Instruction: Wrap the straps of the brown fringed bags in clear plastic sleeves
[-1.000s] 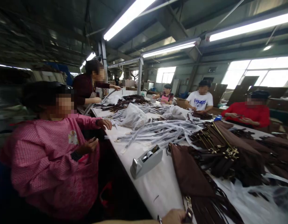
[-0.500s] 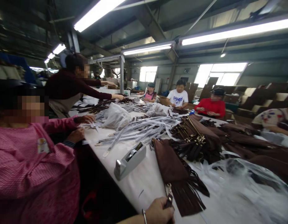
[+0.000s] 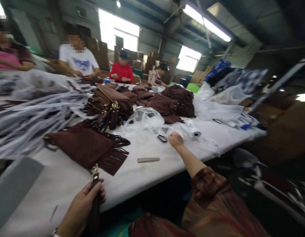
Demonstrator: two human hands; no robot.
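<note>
In the head view my left hand (image 3: 87, 202) is closed round the dark brown wrist strap (image 3: 95, 187), which hangs from a metal clip at the corner of a brown fringed pouch (image 3: 80, 144). The pouch lies flat on the white table. My right arm is stretched out over the table. My right hand (image 3: 176, 139) rests low there, with its fingers curled and mostly hidden. A black loop (image 3: 162, 138), perhaps a scissors handle, lies just left of it. Crumpled clear plastic (image 3: 146, 120) is behind the hand, and a white roll (image 3: 195, 134) lies to its right.
A flat tan strip (image 3: 148, 160) lies near the table's front edge. A grey tape dispenser (image 3: 17, 191) stands at the left. Stacked brown pouches (image 3: 113, 102), fringed pieces (image 3: 179, 100) and plastic-wrapped straps (image 3: 39, 112) cover the back. Several people sit across the table.
The view has swung right. My right arm has come into view, reaching over the table. My left hand keeps its hold on the wrist strap.
</note>
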